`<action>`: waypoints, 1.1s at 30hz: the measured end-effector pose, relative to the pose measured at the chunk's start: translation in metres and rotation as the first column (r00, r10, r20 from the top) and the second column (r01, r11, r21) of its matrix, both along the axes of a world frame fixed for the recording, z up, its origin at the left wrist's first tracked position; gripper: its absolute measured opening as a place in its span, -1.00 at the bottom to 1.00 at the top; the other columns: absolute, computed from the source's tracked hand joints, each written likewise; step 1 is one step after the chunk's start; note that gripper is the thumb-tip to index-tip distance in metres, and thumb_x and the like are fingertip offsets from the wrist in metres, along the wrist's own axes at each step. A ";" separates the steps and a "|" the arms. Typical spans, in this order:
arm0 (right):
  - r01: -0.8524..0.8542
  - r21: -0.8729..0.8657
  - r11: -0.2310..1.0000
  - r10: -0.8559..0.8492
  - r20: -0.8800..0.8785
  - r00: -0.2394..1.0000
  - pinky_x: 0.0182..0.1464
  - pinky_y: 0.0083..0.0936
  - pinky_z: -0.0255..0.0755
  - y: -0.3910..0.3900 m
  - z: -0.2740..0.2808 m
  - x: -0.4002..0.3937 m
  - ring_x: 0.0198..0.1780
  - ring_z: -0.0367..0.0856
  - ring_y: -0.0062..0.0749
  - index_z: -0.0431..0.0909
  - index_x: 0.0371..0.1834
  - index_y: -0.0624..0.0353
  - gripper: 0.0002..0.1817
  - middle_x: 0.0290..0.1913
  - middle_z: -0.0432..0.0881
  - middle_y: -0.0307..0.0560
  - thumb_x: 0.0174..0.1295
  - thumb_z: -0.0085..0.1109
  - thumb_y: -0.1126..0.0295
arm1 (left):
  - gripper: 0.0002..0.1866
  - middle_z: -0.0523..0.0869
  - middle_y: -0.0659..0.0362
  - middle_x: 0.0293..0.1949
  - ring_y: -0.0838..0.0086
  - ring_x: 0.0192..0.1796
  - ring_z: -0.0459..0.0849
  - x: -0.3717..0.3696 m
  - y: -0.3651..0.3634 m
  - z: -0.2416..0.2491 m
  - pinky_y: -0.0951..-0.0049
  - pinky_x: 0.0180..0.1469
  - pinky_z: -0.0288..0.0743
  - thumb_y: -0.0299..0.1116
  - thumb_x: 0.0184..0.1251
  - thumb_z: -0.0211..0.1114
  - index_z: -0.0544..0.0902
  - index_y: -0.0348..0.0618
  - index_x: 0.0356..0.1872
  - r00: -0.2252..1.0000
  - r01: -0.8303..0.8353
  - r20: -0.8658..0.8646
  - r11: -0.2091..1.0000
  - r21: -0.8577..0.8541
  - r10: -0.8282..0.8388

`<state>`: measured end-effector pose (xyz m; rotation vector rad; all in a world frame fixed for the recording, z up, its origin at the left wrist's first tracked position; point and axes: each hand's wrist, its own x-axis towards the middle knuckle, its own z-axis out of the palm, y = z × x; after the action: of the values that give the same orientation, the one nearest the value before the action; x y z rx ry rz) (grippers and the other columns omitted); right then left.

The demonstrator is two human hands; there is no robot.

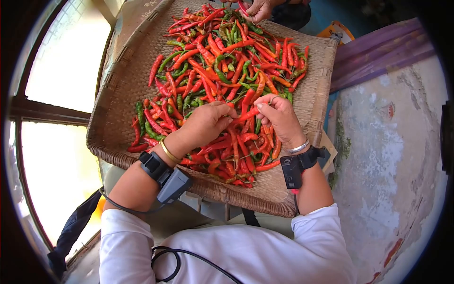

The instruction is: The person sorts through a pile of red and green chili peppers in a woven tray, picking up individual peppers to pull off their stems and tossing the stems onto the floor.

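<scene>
A large woven basket [302, 189] holds a heap of red, orange and green chili peppers [208, 61]. Above the heap, a red chili [247, 115] lies between my two hands. My left hand [208, 124] has its fingers closed round the chili's lower left end. At the other end, my right hand [280, 118] pinches the chili between thumb and fingers. More red chilies lie right under both hands.
Another person's hand [257, 10] holds a red chili at the basket's far edge. A bright window [59, 161] stands at the left. On the right are a weathered wall [383, 156] and a purple cloth [383, 49].
</scene>
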<state>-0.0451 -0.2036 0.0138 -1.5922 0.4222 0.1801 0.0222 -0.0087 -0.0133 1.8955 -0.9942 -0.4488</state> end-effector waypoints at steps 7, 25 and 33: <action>-0.072 0.222 0.972 0.037 0.158 0.987 -0.50 -0.82 0.32 -0.002 0.011 -0.008 -0.54 0.41 -0.77 0.49 -0.29 0.23 -0.84 -0.50 0.49 -0.31 0.14 0.05 0.38 | -0.76 0.56 -0.01 -0.37 0.28 -0.28 0.57 -0.005 -0.004 -0.002 0.32 -0.29 0.42 -0.26 0.16 0.19 0.56 -0.27 -0.36 0.986 0.019 0.169 0.984 -0.175 0.011; 0.177 0.447 0.877 -0.285 0.185 0.941 -0.46 -0.74 0.37 -0.028 0.012 0.009 -0.43 0.53 -0.62 0.41 -0.07 0.27 -0.66 -0.38 0.57 -0.13 0.20 0.02 0.24 | -0.86 0.60 0.03 -0.46 0.18 -0.34 0.58 -0.013 0.008 0.014 0.30 -0.28 0.44 -0.40 0.03 0.21 0.59 -0.25 -0.40 0.998 0.048 0.022 0.953 0.301 -0.058; -0.228 -0.171 0.958 0.239 0.042 0.970 -0.33 -0.64 0.41 0.002 -0.016 0.000 -0.38 0.54 -0.57 0.48 -0.14 0.34 -0.70 -0.39 0.59 -0.13 0.10 0.11 0.37 | -0.74 0.57 0.03 -0.35 0.17 -0.31 0.58 -0.018 0.008 0.006 0.27 -0.28 0.46 -0.32 -0.02 0.25 0.56 -0.15 -0.25 0.974 0.032 0.183 0.882 0.470 -0.132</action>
<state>-0.0452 -0.2018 -0.0019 -1.8059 0.2033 0.2810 0.0040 -0.0007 -0.0071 2.3767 -1.1880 -0.5864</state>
